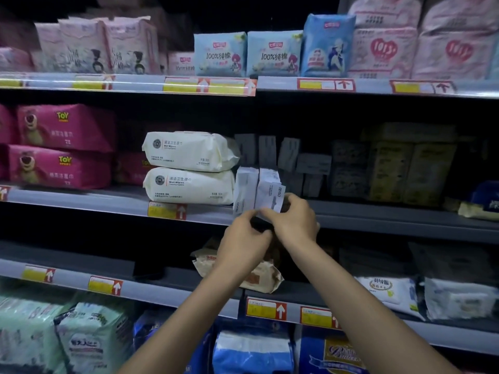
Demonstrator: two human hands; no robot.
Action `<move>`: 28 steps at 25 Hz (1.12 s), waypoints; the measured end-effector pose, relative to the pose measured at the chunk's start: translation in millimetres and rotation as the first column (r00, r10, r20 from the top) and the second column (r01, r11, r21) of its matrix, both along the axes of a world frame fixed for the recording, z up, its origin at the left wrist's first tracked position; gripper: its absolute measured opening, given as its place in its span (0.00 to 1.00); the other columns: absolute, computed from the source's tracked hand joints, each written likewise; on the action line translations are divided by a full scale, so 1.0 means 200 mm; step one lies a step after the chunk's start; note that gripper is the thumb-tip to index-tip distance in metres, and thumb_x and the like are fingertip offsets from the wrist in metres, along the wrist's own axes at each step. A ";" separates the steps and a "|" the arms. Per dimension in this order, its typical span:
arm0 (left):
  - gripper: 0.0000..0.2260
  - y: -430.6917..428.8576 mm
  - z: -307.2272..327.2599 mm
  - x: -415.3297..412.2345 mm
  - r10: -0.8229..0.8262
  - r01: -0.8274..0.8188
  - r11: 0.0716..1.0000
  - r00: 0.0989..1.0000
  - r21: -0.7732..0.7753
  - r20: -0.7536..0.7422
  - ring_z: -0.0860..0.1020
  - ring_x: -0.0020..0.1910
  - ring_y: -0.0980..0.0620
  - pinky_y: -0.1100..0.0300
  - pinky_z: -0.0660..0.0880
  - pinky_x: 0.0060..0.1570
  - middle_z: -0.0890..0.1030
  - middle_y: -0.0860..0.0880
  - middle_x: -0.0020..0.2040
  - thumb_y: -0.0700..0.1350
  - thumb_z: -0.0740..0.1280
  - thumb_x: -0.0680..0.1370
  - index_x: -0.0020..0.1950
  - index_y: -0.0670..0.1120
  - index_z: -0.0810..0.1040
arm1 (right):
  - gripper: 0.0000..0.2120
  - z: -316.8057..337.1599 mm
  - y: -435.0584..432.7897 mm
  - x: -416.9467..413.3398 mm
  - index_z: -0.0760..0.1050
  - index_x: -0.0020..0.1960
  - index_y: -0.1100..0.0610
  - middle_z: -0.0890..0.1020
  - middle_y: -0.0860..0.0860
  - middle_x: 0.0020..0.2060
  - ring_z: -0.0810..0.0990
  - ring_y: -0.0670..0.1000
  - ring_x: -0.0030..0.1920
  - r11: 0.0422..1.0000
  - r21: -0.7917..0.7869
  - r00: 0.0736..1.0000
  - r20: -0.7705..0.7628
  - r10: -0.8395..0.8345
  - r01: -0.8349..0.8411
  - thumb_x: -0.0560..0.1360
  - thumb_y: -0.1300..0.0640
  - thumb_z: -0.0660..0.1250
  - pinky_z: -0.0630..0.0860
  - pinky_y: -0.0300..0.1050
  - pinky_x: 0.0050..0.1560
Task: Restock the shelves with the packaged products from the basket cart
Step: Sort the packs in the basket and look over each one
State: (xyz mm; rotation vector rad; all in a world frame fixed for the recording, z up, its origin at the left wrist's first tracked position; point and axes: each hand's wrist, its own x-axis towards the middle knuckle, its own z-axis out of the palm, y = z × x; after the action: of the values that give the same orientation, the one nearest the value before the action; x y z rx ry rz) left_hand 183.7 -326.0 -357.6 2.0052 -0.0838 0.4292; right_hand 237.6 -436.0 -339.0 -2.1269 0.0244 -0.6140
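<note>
Two small white packs stand upright at the front edge of the middle shelf [378,211], just right of two stacked cream wet-wipe packs [189,168]. My right hand [293,221] pinches the bottom of the right small pack [268,194]. My left hand [244,242] is curled at the shelf edge below the left small pack [244,188], its fingertips meeting the right hand; what it holds is hidden. The basket cart is out of view.
Pink bear-print packs [59,147] fill the middle shelf's left side. Dim grey and yellow boxes [391,168] stand to the right. The top shelf carries pink and blue pad packs [272,54]. A beige pack [256,273] lies on the shelf below my hands.
</note>
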 end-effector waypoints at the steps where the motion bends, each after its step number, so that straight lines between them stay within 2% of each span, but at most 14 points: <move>1: 0.23 0.00 -0.02 -0.02 -0.008 0.008 1.000 1.000 0.001 -0.011 0.85 0.37 0.52 0.52 0.83 0.41 0.86 0.51 0.36 0.45 0.69 0.75 0.71 0.55 0.75 | 0.19 -0.02 -0.02 -0.01 0.81 0.55 0.45 0.85 0.45 0.51 0.81 0.55 0.58 1.000 0.007 1.000 0.002 0.007 -0.007 0.67 0.41 0.77 0.72 0.54 0.61; 4: 0.25 0.01 -0.05 -0.03 0.009 -0.009 1.000 0.999 -0.007 -0.031 0.85 0.36 0.58 0.57 0.80 0.39 0.86 0.53 0.35 0.44 0.70 0.77 0.74 0.53 0.73 | 0.26 -0.07 -0.07 -0.07 0.79 0.64 0.45 0.81 0.48 0.61 0.79 0.55 0.64 0.998 -0.033 0.999 0.009 0.053 -0.052 0.67 0.46 0.79 0.76 0.58 0.63; 8: 0.27 0.01 -0.06 -0.07 0.011 -0.010 0.999 0.999 0.050 -0.031 0.84 0.41 0.56 0.58 0.80 0.38 0.86 0.53 0.41 0.45 0.71 0.78 0.77 0.52 0.70 | 0.30 -0.07 -0.18 -0.20 0.75 0.71 0.46 0.76 0.49 0.67 0.74 0.53 0.69 0.995 -0.043 0.996 0.027 0.089 -0.087 0.71 0.52 0.79 0.74 0.51 0.68; 11: 0.28 0.03 -0.05 -0.10 -0.011 0.013 0.995 1.000 0.097 -0.016 0.84 0.41 0.56 0.65 0.78 0.32 0.84 0.54 0.46 0.45 0.73 0.78 0.77 0.52 0.70 | 0.33 -0.06 -0.28 -0.28 0.72 0.74 0.46 0.75 0.49 0.70 0.73 0.52 0.71 0.989 -0.069 0.992 -0.024 0.126 -0.127 0.72 0.52 0.79 0.75 0.50 0.67; 12: 0.28 0.03 -0.05 -0.10 -0.014 0.015 0.990 1.000 0.139 -0.010 0.83 0.42 0.57 0.64 0.80 0.35 0.83 0.55 0.48 0.46 0.74 0.77 0.77 0.53 0.70 | 0.35 -0.05 -0.32 -0.30 0.71 0.75 0.47 0.75 0.50 0.71 0.73 0.53 0.71 0.988 -0.073 0.990 -0.042 0.135 -0.138 0.71 0.51 0.79 0.75 0.51 0.67; 14: 0.30 0.03 -0.07 -0.12 -0.034 0.038 0.974 0.999 0.224 -0.022 0.83 0.47 0.57 0.57 0.84 0.47 0.81 0.56 0.52 0.48 0.75 0.76 0.77 0.54 0.70 | 0.38 -0.06 -0.39 -0.35 0.69 0.77 0.48 0.74 0.51 0.71 0.73 0.54 0.71 0.984 -0.093 0.986 -0.086 0.144 -0.152 0.71 0.51 0.80 0.75 0.51 0.67; 17: 0.34 0.02 -0.13 -0.17 -0.085 0.099 0.933 0.995 0.347 -0.055 0.79 0.61 0.54 0.51 0.79 0.62 0.79 0.55 0.62 0.52 0.76 0.75 0.78 0.56 0.68 | 0.43 -0.11 -0.50 -0.41 0.65 0.79 0.49 0.73 0.53 0.72 0.73 0.55 0.71 0.967 -0.183 0.972 -0.182 0.146 -0.179 0.70 0.49 0.81 0.73 0.48 0.65; 21: 0.41 0.00 -0.31 -0.21 -0.168 0.210 0.818 0.978 0.536 -0.127 0.71 0.73 0.51 0.51 0.73 0.69 0.70 0.52 0.76 0.60 0.74 0.74 0.82 0.59 0.59 | 0.50 -0.29 -0.65 -0.49 0.57 0.82 0.47 0.67 0.54 0.75 0.71 0.55 0.73 0.917 -0.297 0.921 -0.358 0.153 -0.267 0.69 0.44 0.81 0.72 0.46 0.67; 25: 0.46 -0.07 -0.63 -0.25 -0.206 0.333 0.639 0.942 0.693 -0.263 0.67 0.77 0.49 0.49 0.72 0.69 0.61 0.55 0.81 0.66 0.71 0.74 0.84 0.60 0.50 | 0.55 -0.64 -0.79 -0.56 0.52 0.84 0.48 0.62 0.53 0.77 0.70 0.54 0.72 0.876 -0.290 0.811 -0.560 0.171 -0.385 0.68 0.43 0.82 0.74 0.41 0.60; 28: 0.48 -0.12 -0.90 -0.29 -0.212 0.427 0.524 0.904 0.737 -0.372 0.66 0.78 0.45 0.47 0.72 0.70 0.60 0.51 0.82 0.67 0.72 0.73 0.85 0.58 0.50 | 0.60 -0.95 -0.86 -0.60 0.53 0.84 0.49 0.65 0.56 0.76 0.65 0.57 0.77 0.837 -0.326 0.754 -0.641 0.145 -0.439 0.63 0.39 0.83 0.69 0.48 0.73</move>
State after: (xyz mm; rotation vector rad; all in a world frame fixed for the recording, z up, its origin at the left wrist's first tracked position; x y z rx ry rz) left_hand 125.4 -350.6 -538.0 2.8581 -0.5995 -0.1650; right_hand 118.2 -607.4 -529.7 -2.6352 -0.1324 0.3089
